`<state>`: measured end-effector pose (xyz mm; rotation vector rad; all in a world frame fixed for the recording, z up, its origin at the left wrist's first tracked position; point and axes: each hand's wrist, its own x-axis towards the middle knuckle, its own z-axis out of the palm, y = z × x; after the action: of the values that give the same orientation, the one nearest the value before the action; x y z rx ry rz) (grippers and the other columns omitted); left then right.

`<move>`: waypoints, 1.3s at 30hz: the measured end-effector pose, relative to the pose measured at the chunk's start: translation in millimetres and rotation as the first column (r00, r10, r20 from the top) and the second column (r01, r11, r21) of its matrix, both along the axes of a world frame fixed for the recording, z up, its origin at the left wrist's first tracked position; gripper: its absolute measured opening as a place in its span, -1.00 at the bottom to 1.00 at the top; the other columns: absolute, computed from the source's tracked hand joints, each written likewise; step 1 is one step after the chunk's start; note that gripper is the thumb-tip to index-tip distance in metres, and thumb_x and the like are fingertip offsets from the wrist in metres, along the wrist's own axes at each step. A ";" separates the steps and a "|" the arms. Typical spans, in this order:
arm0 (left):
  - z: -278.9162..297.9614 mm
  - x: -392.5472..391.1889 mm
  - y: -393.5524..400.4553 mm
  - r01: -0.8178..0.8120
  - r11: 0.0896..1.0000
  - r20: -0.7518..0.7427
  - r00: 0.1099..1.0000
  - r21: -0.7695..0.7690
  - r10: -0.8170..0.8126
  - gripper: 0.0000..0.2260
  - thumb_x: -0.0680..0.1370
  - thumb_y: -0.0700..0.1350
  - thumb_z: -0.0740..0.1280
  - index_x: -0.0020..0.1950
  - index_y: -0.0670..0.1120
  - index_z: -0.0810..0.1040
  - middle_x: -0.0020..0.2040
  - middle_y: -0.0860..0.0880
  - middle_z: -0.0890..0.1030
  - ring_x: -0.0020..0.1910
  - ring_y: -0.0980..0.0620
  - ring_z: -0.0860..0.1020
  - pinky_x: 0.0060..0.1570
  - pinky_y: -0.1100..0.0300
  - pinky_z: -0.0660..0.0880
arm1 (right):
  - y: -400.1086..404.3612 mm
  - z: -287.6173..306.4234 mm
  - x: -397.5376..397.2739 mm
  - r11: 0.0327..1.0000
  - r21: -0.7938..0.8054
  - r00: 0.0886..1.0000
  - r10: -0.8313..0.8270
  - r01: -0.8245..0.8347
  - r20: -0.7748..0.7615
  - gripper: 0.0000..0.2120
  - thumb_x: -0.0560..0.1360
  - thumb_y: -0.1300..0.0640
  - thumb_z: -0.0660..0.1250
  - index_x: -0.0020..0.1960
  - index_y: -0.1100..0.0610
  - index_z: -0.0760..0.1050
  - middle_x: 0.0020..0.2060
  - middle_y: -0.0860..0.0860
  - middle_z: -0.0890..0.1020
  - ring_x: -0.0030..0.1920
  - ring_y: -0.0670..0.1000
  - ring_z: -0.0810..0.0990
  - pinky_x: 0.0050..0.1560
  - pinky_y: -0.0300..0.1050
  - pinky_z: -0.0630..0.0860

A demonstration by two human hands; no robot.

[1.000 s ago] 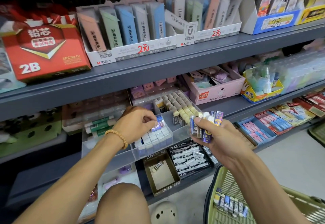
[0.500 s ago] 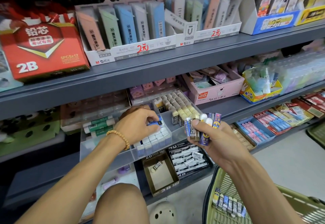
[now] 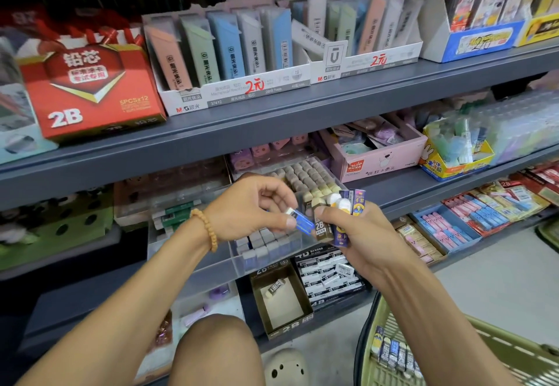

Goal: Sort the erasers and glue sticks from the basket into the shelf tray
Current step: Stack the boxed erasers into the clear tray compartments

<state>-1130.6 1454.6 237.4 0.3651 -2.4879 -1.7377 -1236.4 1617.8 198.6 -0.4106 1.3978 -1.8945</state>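
Left grip (image 3: 254,213): thumb and fingers pinching a blue-sleeved eraser (image 3: 302,221), frame centre. Right grip (image 3: 360,234): closed round a bundle of erasers and glue sticks (image 3: 341,219), just right of it. Clear shelf tray (image 3: 211,267): directly beneath, rows of erasers inside. Green basket (image 3: 496,352): lower right, more erasers within.

Red box (image 3: 90,89) reads "2B"; white display carton (image 3: 236,92) reads "M&G", "37412".

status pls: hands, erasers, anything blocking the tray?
Left hand pinches a blue eraser at the bundle gripped in right hand. Clear tray below, unobstructed. More erasers wait in basket.
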 end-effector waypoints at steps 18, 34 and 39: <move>-25.5 14.4 -5.9 -0.134 0.684 0.071 0.962 -0.717 0.263 -0.82 0.50 0.09 0.41 -0.23 0.04 0.60 -0.34 0.15 0.61 -0.31 0.22 0.57 -0.15 0.13 0.57 | 17.3 -1.2 0.3 0.993 0.044 0.992 -0.110 0.107 0.064 -0.87 0.49 0.40 0.35 -0.01 0.28 0.62 -0.13 0.19 0.71 -0.18 0.08 0.68 -0.29 -0.11 0.61; -35.5 10.1 -5.6 -0.128 0.648 0.006 0.980 -0.751 0.199 -0.90 0.41 0.05 0.51 -0.13 0.10 0.66 -0.20 0.17 0.59 -0.28 0.25 0.49 -0.12 0.11 0.54 | 20.5 -0.8 4.5 0.994 -0.038 0.991 -0.095 0.099 0.094 -0.84 0.49 0.46 0.33 -0.04 0.26 0.60 -0.21 0.07 0.67 -0.34 -0.08 0.61 -0.41 -0.24 0.52; -22.9 7.3 6.3 -0.266 0.850 -0.100 0.964 -0.455 0.248 -0.88 0.42 0.05 0.49 -0.13 0.05 0.67 -0.24 0.08 0.64 -0.30 0.23 0.50 -0.21 0.27 0.50 | 19.1 0.1 2.5 1.000 0.008 0.999 -0.013 0.013 -0.038 -0.84 0.44 0.44 0.42 -0.06 0.24 0.58 -0.27 0.10 0.60 -0.33 0.01 0.56 -0.34 -0.17 0.53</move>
<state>-1123.3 1460.9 214.6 0.5782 -2.5737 -0.9951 -1233.9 1636.9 198.7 -0.4370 1.4354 -1.9000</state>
